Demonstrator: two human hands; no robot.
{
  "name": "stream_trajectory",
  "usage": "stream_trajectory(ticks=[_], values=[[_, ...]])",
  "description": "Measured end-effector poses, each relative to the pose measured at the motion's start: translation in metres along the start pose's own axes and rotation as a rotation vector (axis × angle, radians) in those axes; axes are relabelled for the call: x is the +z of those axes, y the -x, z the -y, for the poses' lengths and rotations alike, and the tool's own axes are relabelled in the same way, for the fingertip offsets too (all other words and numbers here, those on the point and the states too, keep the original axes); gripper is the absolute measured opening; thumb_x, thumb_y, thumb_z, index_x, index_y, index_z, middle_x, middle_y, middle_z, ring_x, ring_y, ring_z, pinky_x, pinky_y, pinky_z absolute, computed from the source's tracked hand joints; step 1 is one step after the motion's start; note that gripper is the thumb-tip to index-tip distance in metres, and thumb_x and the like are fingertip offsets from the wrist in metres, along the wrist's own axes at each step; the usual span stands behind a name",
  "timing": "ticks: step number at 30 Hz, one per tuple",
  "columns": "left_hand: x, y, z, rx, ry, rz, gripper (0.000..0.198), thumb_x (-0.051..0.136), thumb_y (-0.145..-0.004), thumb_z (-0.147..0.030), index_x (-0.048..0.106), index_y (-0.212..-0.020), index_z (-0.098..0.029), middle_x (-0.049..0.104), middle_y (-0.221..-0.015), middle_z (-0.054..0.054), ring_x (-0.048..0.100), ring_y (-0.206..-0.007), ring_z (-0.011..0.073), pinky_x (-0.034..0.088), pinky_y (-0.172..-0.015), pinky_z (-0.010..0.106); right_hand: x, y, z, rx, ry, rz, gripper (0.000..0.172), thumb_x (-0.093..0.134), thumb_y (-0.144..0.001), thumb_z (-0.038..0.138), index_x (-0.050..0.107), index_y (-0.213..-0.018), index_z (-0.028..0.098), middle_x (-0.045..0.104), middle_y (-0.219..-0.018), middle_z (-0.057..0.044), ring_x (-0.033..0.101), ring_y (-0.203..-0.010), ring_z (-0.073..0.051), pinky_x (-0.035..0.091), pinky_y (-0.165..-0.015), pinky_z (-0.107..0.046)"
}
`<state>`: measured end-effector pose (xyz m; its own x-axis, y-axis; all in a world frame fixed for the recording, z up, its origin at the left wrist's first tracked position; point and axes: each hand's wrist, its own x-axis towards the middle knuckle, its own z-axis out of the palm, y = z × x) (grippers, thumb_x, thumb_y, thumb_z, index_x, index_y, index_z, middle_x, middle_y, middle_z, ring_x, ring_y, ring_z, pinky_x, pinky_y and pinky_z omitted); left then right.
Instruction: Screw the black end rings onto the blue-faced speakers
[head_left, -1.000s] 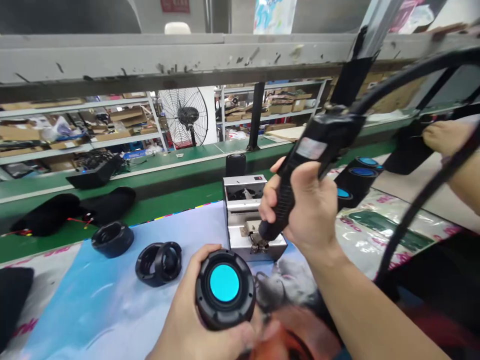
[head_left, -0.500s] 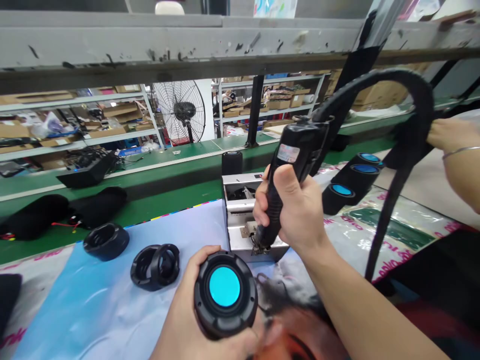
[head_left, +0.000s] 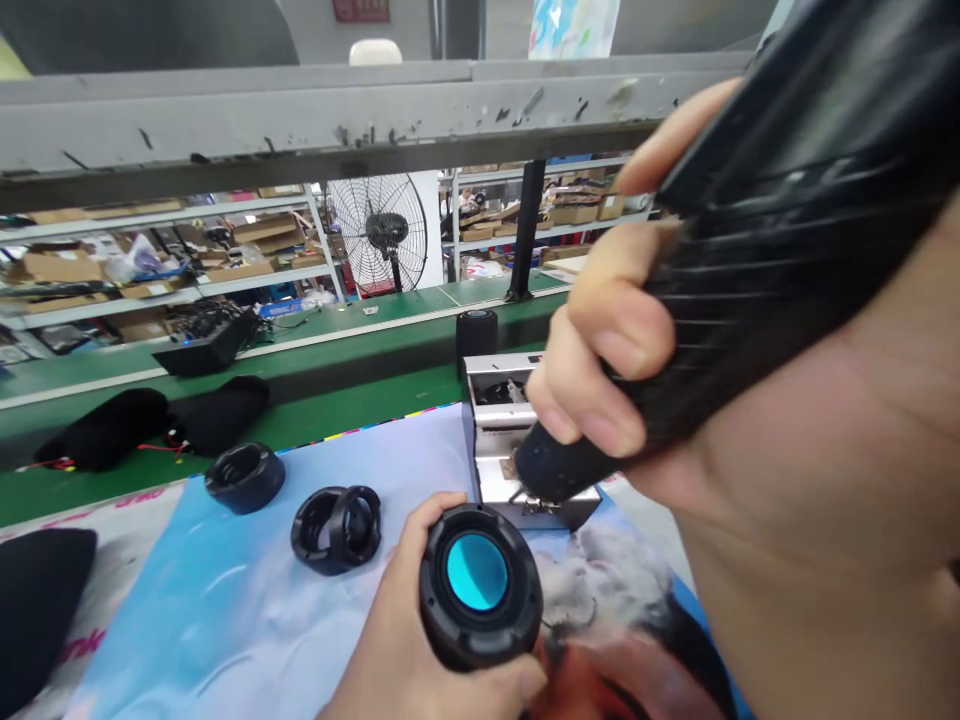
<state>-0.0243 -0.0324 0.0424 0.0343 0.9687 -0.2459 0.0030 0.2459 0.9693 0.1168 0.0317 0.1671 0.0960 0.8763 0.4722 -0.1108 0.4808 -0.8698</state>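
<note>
My left hand (head_left: 427, 640) is wrapped round a black cylindrical speaker (head_left: 480, 640) with a shiny blue disc facing up, low in the middle of the view. Close to the camera on the right, my right hand (head_left: 630, 340) grips a black handheld tool (head_left: 750, 270). The tool's lower end points down and left, over the near part of an open metal box (head_left: 504, 440); whether it touches the box cannot be made out. Left of the speaker lie black rings, two leaning together (head_left: 336, 530) and one apart (head_left: 245, 478).
A blue printed sheet (head_left: 247, 600) covers the near bench. Black fabric pieces with red wires (head_left: 105, 430) lie at the left on the green surface. Another black speaker (head_left: 478, 332) stands behind the box. A grey beam (head_left: 300, 120) crosses above; a fan (head_left: 386, 232) stands beyond.
My right hand and the tool have come much nearer the camera, with the tool now tilted further over. The speaker in my left hand appears slightly right and lower. The view has shifted a little.
</note>
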Motion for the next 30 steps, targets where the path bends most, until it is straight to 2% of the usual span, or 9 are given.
stream_trajectory(ticks=[2,4,7,11,14,17,22,27,30], values=[[-0.002,0.001,0.002,-0.022,-0.001,0.015,0.087,0.078,-0.049,-0.019,0.051,-0.131,-0.025,0.076,-0.101,0.002,0.074,-0.083,0.0262,0.059,-0.072,0.033,0.009,-0.001,-0.004,-0.045,-0.227,0.048,0.06,0.075,-0.086,0.083,0.054,-0.084,0.027,0.049,-0.046,0.011,0.045,-0.027,-0.012,0.037,-0.028,-0.024],[-0.004,0.001,0.005,-0.03,-0.003,0.035,0.088,0.077,-0.048,-0.016,0.051,-0.132,-0.026,0.073,-0.105,0.002,0.071,-0.086,0.0243,0.056,-0.073,0.031,0.014,0.0,-0.013,-0.074,-0.331,0.097,0.065,0.083,-0.079,0.084,0.058,-0.087,0.024,0.055,-0.049,0.008,0.047,-0.031,-0.014,0.038,-0.026,-0.026],[-0.008,-0.001,0.013,0.0,-0.012,0.056,0.09,0.08,-0.048,-0.013,0.051,-0.132,-0.026,0.071,-0.103,0.0,0.067,-0.085,0.0219,0.053,-0.076,0.03,0.015,0.002,-0.023,-0.116,-0.341,0.165,0.061,0.077,-0.087,0.082,0.065,-0.09,0.023,0.056,-0.051,0.006,0.051,-0.035,-0.015,0.04,-0.029,-0.027],[-0.011,-0.002,0.021,0.001,0.025,0.089,0.091,0.083,-0.05,-0.012,0.049,-0.133,-0.028,0.069,-0.105,0.0,0.067,-0.082,0.021,0.051,-0.067,0.028,0.016,0.004,-0.03,-0.124,-0.317,0.224,0.051,0.072,-0.095,0.077,0.068,-0.092,0.025,0.055,-0.053,0.006,0.05,-0.034,-0.015,0.041,-0.029,-0.027],[-0.012,-0.001,0.022,0.001,0.018,0.074,0.093,0.087,-0.05,-0.01,0.052,-0.134,-0.029,0.07,-0.1,-0.001,0.069,-0.08,0.0211,0.054,-0.069,0.028,0.02,0.005,-0.034,-0.037,-0.332,0.267,0.035,0.082,-0.094,0.054,0.064,-0.093,0.025,0.059,-0.054,0.008,0.049,-0.031,-0.013,0.041,-0.031,-0.025],[-0.011,0.0,0.02,-0.013,0.04,0.099,0.091,0.088,-0.052,-0.012,0.052,-0.133,-0.029,0.071,-0.094,-0.003,0.066,-0.074,0.0192,0.052,-0.065,0.027,0.024,0.006,-0.039,0.002,-0.321,0.331,0.019,0.077,-0.093,0.037,0.062,-0.09,0.025,0.057,-0.055,0.009,0.047,-0.032,-0.011,0.039,-0.032,-0.024],[-0.01,-0.001,0.018,-0.014,0.043,0.067,0.09,0.088,-0.049,-0.013,0.054,-0.131,-0.027,0.074,-0.096,-0.002,0.067,-0.079,0.02,0.054,-0.071,0.028,0.028,0.007,-0.044,0.025,-0.301,0.375,0.035,0.076,-0.093,0.04,0.054,-0.072,0.024,0.047,-0.052,0.009,0.045,-0.035,-0.01,0.037,-0.035,-0.023],[-0.01,0.0,0.02,-0.034,0.046,0.071,0.092,0.088,-0.049,-0.013,0.055,-0.134,-0.028,0.074,-0.096,-0.002,0.069,-0.079,0.0206,0.054,-0.072,0.029,0.026,0.007,-0.042,0.091,-0.306,0.407,0.028,0.078,-0.096,0.04,0.063,-0.077,0.025,0.048,-0.054,0.008,0.047,-0.039,-0.008,0.038,-0.04,-0.022],[-0.01,0.002,0.017,-0.058,-0.006,0.022,0.095,0.085,-0.048,-0.015,0.054,-0.137,-0.027,0.074,-0.109,0.003,0.073,-0.094,0.026,0.057,-0.084,0.033,0.02,0.005,-0.038,0.065,-0.332,0.391,0.027,0.085,-0.09,0.044,0.067,-0.082,0.026,0.052,-0.054,0.009,0.047,-0.036,-0.009,0.038,-0.036,-0.023]])
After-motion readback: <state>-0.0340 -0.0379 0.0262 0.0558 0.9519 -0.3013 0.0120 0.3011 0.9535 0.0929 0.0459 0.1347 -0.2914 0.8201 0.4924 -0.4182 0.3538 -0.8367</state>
